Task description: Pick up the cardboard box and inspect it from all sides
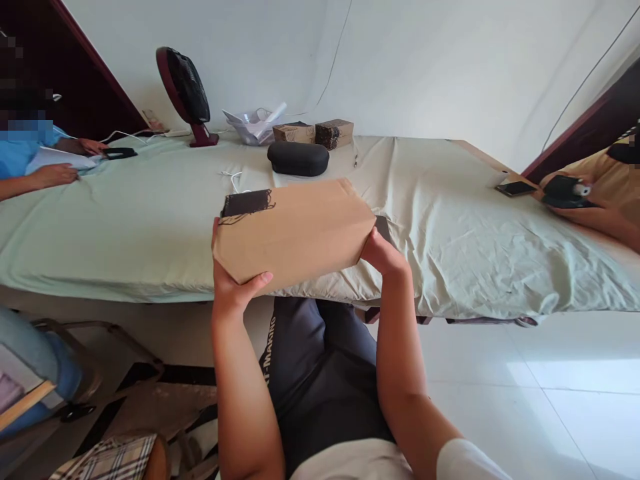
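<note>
My left hand (229, 293) and right hand (384, 255) are clamped on opposite ends of this cardboard box (305, 233), tilted over the near edge of the cloth-covered tabletop (150, 247)! Lift looks done, set-down not yet; beyond sits a black hard case (298, 159), then two smaller cartons (340, 128).

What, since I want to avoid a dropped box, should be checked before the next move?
1. Left hand on the cardboard box: ok, at its left end, thumb on the near side.
2. Right hand on the box: ok, at its right end.
3. Box clear of the covered table: cannot tell, its underside is hidden.
4. Free space beyond the box: not ok, a black case lies there.
5. Other people's hands away from the box: ok, one person's hand is far left, another person's hand far right.
6. Box contents: cannot tell, not visible.
</note>
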`<state>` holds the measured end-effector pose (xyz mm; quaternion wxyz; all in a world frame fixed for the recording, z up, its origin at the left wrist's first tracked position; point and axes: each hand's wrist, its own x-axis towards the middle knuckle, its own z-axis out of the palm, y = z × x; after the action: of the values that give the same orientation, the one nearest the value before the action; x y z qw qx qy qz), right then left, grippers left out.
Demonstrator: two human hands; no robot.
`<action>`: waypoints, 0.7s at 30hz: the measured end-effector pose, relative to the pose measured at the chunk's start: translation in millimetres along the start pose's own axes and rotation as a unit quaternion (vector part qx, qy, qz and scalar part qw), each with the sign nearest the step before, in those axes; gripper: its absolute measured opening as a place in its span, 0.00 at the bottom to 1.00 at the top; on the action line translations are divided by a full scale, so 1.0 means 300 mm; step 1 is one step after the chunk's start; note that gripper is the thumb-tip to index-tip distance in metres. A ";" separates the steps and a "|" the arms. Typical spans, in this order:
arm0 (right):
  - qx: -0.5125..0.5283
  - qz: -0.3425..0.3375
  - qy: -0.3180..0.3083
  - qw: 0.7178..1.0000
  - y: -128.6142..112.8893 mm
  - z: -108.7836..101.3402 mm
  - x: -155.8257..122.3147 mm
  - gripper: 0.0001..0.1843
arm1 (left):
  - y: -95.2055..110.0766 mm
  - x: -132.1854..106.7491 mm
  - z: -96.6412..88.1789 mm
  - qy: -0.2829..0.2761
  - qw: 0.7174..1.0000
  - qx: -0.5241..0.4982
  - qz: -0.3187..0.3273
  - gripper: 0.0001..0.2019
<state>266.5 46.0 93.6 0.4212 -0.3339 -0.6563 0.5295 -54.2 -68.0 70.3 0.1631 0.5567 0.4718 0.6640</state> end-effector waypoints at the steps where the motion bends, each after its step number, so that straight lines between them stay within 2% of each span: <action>1: 0.011 -0.016 -0.027 0.999 -0.019 0.012 -0.004 0.45 | 0.014 -0.005 -0.002 0.003 1.000 0.012 -0.012 0.52; 3: 0.045 -0.031 -0.060 0.997 -0.054 0.028 -0.012 0.49 | 0.048 -0.008 -0.003 0.001 0.999 0.050 -0.019 0.41; 5: 0.064 -0.043 -0.062 0.995 -0.079 0.041 -0.025 0.53 | 0.088 -0.001 0.002 -0.004 0.992 0.121 0.020 0.36; 7: 0.068 -0.046 -0.032 0.996 -0.094 0.055 -0.044 0.55 | 0.128 0.012 0.016 0.005 0.976 0.201 0.081 0.35; 10: 0.077 -0.030 0.015 0.996 -0.109 0.064 -0.071 0.49 | 0.179 0.030 0.041 0.003 0.960 0.246 0.136 0.32; 12: 0.072 -0.027 0.040 0.996 -0.120 0.054 -0.085 0.45 | 0.200 0.032 0.051 -0.028 0.964 0.230 0.130 0.34; 13: 0.064 -0.032 0.052 0.996 -0.126 0.046 -0.092 0.46 | 0.205 0.031 0.054 -0.049 0.970 0.210 0.116 0.37; 15: 0.051 -0.049 0.062 0.996 -0.135 0.025 -0.105 0.54 | 0.207 0.025 0.058 -0.090 0.984 0.136 0.070 0.41; 17: 0.059 -0.062 0.040 0.996 -0.138 0.009 -0.114 0.59 | 0.201 0.022 0.064 -0.090 0.994 0.047 0.034 0.43; 19: 0.091 -0.068 0.021 0.993 -0.136 0.005 -0.114 0.51 | 0.192 0.024 0.077 -0.043 0.998 -0.018 0.040 0.41; 21: 0.128 -0.086 0.065 0.986 -0.134 0.019 -0.103 0.34 | 0.189 0.029 0.100 0.011 0.995 -0.051 0.082 0.38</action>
<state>274.8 7.7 126.2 0.5462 -0.2528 -0.5808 0.5481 -12.7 -76.6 119.4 0.1311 0.5768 0.3915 0.7049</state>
